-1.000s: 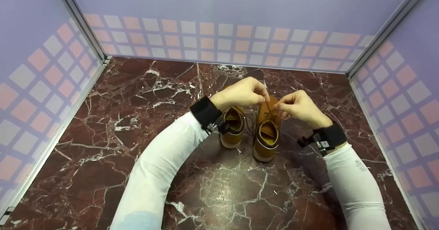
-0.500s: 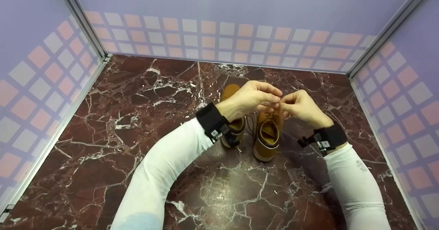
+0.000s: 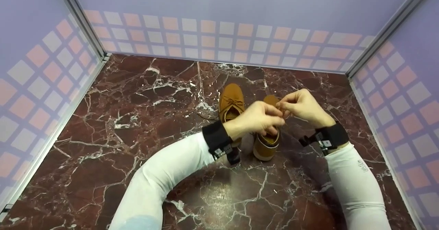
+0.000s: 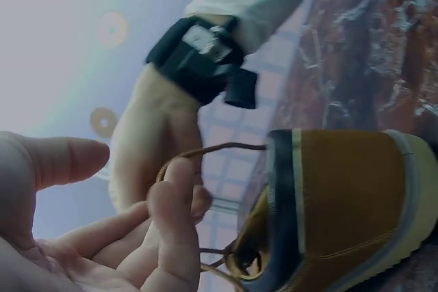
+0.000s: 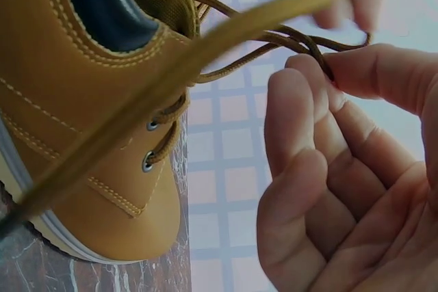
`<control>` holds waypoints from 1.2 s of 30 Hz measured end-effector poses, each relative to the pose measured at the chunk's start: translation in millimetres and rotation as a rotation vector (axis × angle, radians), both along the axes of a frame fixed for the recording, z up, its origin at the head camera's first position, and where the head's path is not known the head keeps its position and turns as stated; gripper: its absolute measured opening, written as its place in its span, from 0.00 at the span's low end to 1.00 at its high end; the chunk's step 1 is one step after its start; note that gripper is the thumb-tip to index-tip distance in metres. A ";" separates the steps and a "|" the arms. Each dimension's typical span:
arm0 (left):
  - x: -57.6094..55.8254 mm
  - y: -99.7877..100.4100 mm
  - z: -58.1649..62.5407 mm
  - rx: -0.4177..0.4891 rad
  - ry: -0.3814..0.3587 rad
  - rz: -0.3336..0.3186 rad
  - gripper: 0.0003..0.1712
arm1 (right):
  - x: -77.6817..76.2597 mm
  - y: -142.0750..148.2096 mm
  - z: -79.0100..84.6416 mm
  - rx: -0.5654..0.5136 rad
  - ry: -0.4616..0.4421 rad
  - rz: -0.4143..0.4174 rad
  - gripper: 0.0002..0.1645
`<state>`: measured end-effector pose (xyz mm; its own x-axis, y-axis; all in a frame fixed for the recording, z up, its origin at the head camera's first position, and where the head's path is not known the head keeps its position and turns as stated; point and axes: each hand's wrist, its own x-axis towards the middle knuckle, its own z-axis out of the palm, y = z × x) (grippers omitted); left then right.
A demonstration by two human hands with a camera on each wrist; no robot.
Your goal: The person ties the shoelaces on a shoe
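Observation:
A tan lace-up shoe (image 3: 264, 151) stands on the floor, toe pointing away, partly covered by both hands. At its right side, my right hand (image 3: 303, 108) pinches a looped brown shoelace (image 5: 311, 44) between thumb and index finger. My left hand (image 3: 259, 118) is over the shoe's opening, with its thumb apart from loosely bent fingers. In the left wrist view a strand of lace (image 4: 229, 146) runs from the shoe behind the left fingertips; whether they touch it, I cannot tell. The matching shoe (image 3: 231, 94) stands to the left, with a bow in its lace, partly behind the left wrist.
Dark red marbled floor (image 3: 154, 120) lies around the shoes. Lilac panels (image 3: 219, 3) with pink and white squares enclose the back and both sides. A loose lace end (image 3: 205, 116) lies left of the left shoe. Both wrists wear black camera straps (image 3: 216, 139).
My left hand moved right to the other hand's fingertips, then back toward me over the shoe's opening, uncovering the left shoe's bow. My right hand stays almost in place, still pinching the shoelace.

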<state>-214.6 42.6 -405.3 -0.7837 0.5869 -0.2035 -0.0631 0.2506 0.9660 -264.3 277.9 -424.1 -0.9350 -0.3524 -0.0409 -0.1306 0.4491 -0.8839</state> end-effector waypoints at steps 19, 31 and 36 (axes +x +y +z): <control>-1.7 11.2 -1.9 -0.304 0.497 -0.090 0.13 | 1.7 -3.3 -1.9 0.003 0.041 0.001 0.11; -33.6 5.2 -7.5 -0.541 0.690 0.071 0.11 | 2.7 -2.6 -4.9 -0.045 0.076 0.015 0.12; -37.0 7.8 -16.7 -0.535 0.731 0.100 0.10 | 3.1 -2.7 -7.8 -0.074 0.127 0.030 0.11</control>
<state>-251.6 50.4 -422.0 -0.8666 0.4794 0.1385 0.4738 0.7034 0.5299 -261.2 275.2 -431.9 -0.9199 -0.3780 0.1043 -0.2560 0.3773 -0.8900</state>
